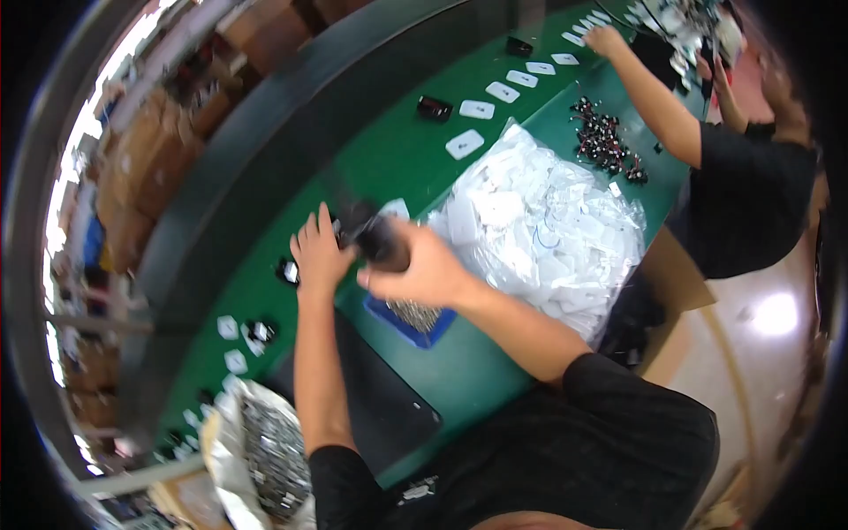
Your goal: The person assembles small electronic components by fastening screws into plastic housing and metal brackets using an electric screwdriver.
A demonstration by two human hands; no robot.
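Note:
My right hand (420, 269) is wrapped round a black cylindrical power tool that looks like an electric screwdriver (382, 240); its tip is blurred. Close by on the left, my left hand (320, 252) is over the green conveyor belt with its fingers stretched apart. Whether it touches a part there is hidden behind the tool. A small black part with a white face (287, 271) lies beside my left hand. Just beyond the tool sits a white plate (394, 209). Below my right hand stands a blue tray (422, 340) of small metal screws.
A clear bag of white plastic pieces (548, 230) sits to the right. Beyond it are a pile of black wired parts (608, 141) and a co-worker's arm (654, 102). White plates (477, 109) line the belt. A black mat (380, 397) and a sack of metal parts (269, 450) are nearer.

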